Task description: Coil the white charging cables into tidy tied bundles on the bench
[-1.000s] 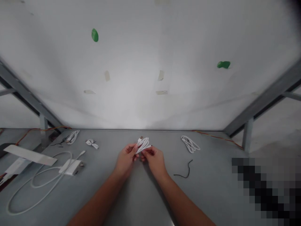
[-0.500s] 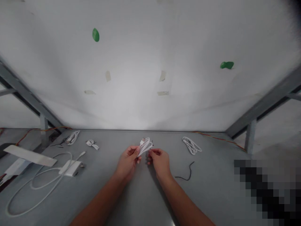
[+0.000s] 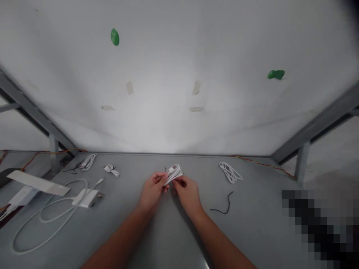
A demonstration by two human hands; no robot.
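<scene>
My left hand (image 3: 153, 188) pinches a coiled white USB cable (image 3: 175, 172) at its left side, between thumb and fingers. The cable's flat USB plug lies along the top of the coil. Thin black ends, like those of a twist tie, poke out on both sides of the bundle. Closed at the coil's lower right edge, my right hand (image 3: 187, 191) has thumb and fingertips against the cable; the exact spot they grip is partly hidden. Both hands are just above the grey table (image 3: 174, 231). To their right lies a loose black twist tie (image 3: 228, 203).
Another coiled white cable (image 3: 230, 172) lies at the back right. At the left are two small white cable bundles (image 3: 111, 170) (image 3: 89, 162), a white power adapter (image 3: 85, 198) with a looping cord, and a long white strip (image 3: 38, 182). A white wall (image 3: 168, 127) rises behind.
My right hand has moved left and closer to my left hand, its fingertips now at the coil. The coil has turned slightly, and a black end now shows on its left side.
</scene>
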